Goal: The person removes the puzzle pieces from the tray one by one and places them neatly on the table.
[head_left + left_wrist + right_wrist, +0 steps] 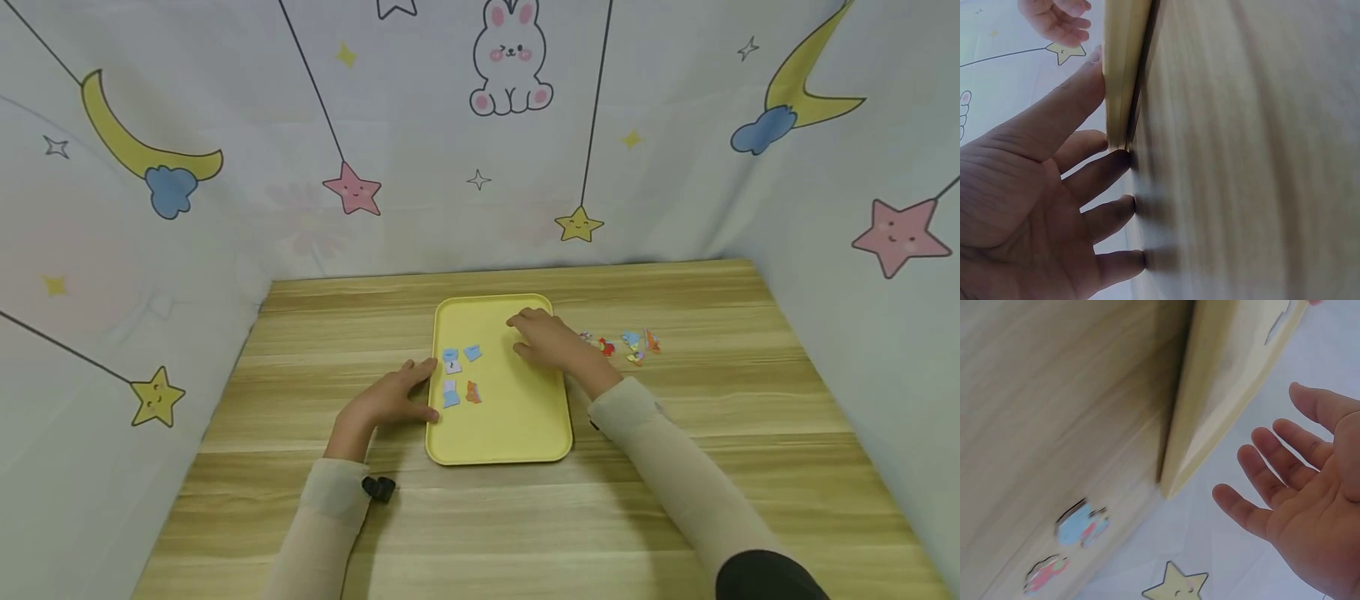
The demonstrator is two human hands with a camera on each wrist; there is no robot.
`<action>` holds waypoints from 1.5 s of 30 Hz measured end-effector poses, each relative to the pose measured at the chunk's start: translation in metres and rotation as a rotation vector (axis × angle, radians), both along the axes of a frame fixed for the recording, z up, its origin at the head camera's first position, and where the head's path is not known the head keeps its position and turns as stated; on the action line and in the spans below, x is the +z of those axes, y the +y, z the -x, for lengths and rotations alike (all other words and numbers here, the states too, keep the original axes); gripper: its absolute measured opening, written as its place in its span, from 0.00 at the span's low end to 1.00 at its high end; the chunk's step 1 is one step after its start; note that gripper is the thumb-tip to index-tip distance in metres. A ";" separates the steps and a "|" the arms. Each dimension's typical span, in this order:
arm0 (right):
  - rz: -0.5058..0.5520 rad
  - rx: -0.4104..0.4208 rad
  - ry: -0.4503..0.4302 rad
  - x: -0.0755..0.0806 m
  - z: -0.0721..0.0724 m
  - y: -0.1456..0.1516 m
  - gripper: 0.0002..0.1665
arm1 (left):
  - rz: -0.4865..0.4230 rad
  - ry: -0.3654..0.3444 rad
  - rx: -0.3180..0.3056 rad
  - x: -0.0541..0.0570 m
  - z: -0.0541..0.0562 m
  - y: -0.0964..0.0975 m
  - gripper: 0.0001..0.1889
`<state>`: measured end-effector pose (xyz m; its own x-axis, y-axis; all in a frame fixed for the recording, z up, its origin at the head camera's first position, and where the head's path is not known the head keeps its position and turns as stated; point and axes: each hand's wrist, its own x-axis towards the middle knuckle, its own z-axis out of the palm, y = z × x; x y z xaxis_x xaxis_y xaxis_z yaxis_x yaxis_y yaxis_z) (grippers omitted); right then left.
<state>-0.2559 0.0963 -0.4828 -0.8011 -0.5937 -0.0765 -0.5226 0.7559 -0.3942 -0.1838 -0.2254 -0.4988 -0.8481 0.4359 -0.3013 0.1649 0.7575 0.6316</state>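
Cut-out pieces (451,394) lie on the left half of a yellow tray (510,433), which rests on a wood-grain desk (337,325). An orange piece (472,392) sits just beside a white-and-blue one; farther from the person, a blue piece (472,352) lies tilted near a blue-and-white pair (452,361), though whether that is one piece or two touching is hard to tell at this size. The left hand (390,396) has its fingers spread, thumb and forefinger touching the tray's left rim without grasping it. Above the tray's far right part hangs the right hand (546,340), fingers apart and loosely bent, holding nothing. Right of the tray, a loose cluster (631,339) of red, blue, orange and yellow pieces lies on the desk, partly behind the right wrist. Cream sleeves (675,458) cover both arms, with a small black object (378,488) at the left cuff. Behind the desk hangs a pale curtain (420,233) printed with stars, moons and a rabbit.
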 end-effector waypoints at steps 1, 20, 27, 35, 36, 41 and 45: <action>-0.006 0.007 0.004 0.000 0.000 -0.004 0.26 | 0.000 -0.001 0.000 0.000 0.000 0.000 0.54; -0.086 0.130 -0.079 -0.003 -0.002 -0.067 0.30 | -0.008 0.011 -0.022 -0.002 0.002 -0.002 0.54; -0.103 0.157 -0.095 -0.010 -0.007 -0.076 0.28 | -0.025 0.001 -0.020 -0.005 0.003 -0.002 0.54; -0.173 0.155 -0.066 -0.010 -0.013 -0.078 0.24 | -0.011 -0.002 -0.014 -0.004 0.003 -0.002 0.53; -0.180 0.155 -0.063 -0.010 -0.014 -0.078 0.23 | -0.010 -0.003 -0.012 -0.004 0.003 -0.002 0.53; -0.207 0.159 -0.028 -0.007 -0.017 -0.077 0.21 | -0.013 -0.015 -0.003 -0.003 0.003 -0.002 0.54; -0.206 0.166 0.010 -0.008 -0.017 -0.075 0.13 | -0.019 -0.023 0.004 -0.003 0.002 -0.002 0.54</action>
